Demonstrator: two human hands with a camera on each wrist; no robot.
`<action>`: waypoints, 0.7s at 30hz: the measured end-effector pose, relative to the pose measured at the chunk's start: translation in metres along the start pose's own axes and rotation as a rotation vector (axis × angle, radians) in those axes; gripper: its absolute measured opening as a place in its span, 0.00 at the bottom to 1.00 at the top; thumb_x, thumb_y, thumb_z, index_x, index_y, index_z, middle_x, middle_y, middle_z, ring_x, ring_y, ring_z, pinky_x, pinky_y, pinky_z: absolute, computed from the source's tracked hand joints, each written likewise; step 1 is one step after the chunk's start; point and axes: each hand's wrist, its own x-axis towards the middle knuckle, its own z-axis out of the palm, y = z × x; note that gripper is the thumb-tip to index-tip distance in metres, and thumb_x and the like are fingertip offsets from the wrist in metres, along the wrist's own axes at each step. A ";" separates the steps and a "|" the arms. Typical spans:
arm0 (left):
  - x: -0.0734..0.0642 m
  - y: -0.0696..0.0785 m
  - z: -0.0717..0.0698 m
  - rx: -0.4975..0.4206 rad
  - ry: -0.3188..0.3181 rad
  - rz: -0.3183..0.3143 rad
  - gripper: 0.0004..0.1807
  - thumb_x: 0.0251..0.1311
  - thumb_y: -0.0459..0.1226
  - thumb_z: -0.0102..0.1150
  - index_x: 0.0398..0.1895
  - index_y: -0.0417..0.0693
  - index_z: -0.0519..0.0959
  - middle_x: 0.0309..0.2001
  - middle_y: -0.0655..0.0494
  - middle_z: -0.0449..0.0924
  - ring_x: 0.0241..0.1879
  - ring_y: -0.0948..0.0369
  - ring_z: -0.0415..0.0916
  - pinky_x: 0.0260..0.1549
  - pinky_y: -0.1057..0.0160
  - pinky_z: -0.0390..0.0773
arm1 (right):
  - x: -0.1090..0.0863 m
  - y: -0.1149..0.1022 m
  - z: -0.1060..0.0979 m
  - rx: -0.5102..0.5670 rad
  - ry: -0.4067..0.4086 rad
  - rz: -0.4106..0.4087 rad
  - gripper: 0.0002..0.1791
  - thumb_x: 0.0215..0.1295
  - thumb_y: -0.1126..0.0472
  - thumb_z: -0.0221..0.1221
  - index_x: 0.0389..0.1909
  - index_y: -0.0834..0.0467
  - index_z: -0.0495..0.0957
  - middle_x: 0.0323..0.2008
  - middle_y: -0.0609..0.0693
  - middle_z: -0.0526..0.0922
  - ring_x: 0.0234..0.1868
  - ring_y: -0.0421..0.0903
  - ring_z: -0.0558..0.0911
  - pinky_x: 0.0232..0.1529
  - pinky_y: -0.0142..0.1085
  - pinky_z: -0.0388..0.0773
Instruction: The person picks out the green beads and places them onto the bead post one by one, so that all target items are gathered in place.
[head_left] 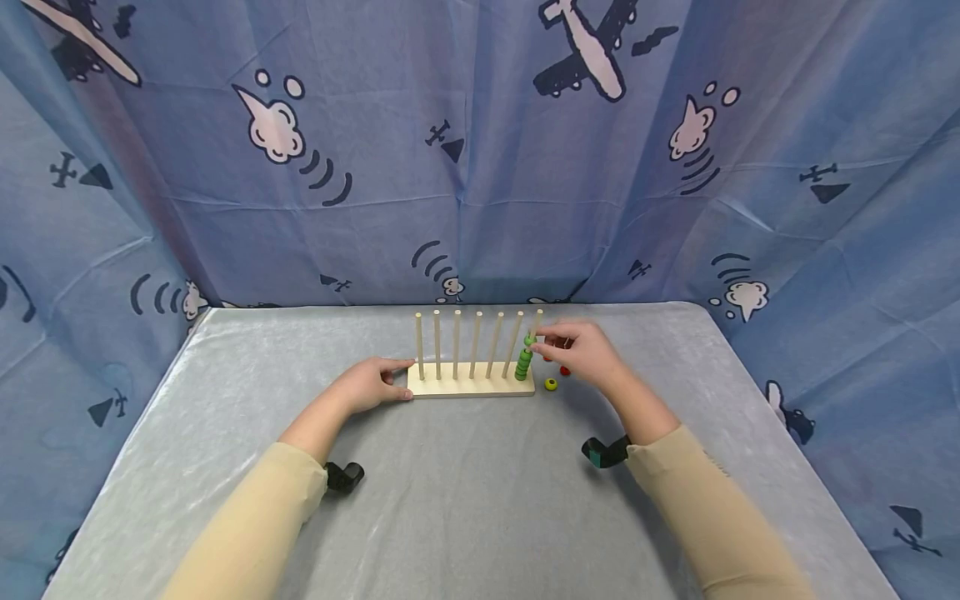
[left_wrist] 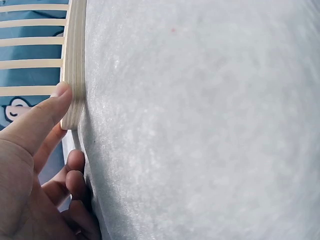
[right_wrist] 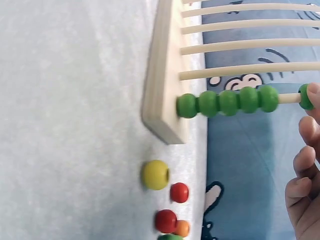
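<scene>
A pale wooden peg board (head_left: 468,387) with several upright pegs stands on the table. My left hand (head_left: 363,386) grips its left end, the thumb on the front face and a finger behind, as the left wrist view shows. At the far right peg, my right hand (head_left: 581,350) pinches a green bead (right_wrist: 304,97) between thumb and finger. That bead is threaded on the peg, partly hidden by the fingertips. Below it, several green beads (right_wrist: 228,102) are stacked down to the base, with a stretch of bare peg between. The other pegs carry no beads.
Loose beads lie right of the board: a yellow bead (right_wrist: 156,175), two red beads (right_wrist: 179,192), an orange one (right_wrist: 182,228) and a green one (right_wrist: 171,237) at the frame's edge. A grey-white cloth covers the table (head_left: 465,500). A blue patterned curtain (head_left: 390,167) hangs behind.
</scene>
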 end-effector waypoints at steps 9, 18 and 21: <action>-0.001 0.002 0.000 0.000 -0.001 -0.006 0.34 0.56 0.45 0.72 0.68 0.53 0.74 0.30 0.54 0.70 0.30 0.58 0.65 0.32 0.59 0.65 | -0.001 0.007 0.007 -0.054 -0.030 -0.007 0.15 0.63 0.58 0.68 0.48 0.62 0.86 0.29 0.48 0.81 0.27 0.45 0.76 0.28 0.38 0.74; 0.000 0.001 0.000 -0.003 -0.005 -0.009 0.35 0.57 0.45 0.71 0.68 0.53 0.74 0.31 0.54 0.70 0.30 0.58 0.65 0.32 0.59 0.65 | 0.000 0.007 0.006 -0.040 -0.048 0.021 0.19 0.63 0.56 0.67 0.52 0.62 0.84 0.30 0.49 0.81 0.29 0.46 0.77 0.29 0.40 0.75; -0.001 0.003 0.000 -0.008 -0.006 -0.011 0.35 0.57 0.45 0.71 0.68 0.53 0.74 0.31 0.53 0.70 0.31 0.58 0.65 0.32 0.59 0.65 | 0.001 0.008 0.002 -0.033 -0.050 0.039 0.21 0.64 0.54 0.67 0.54 0.60 0.83 0.31 0.48 0.82 0.30 0.48 0.78 0.29 0.40 0.75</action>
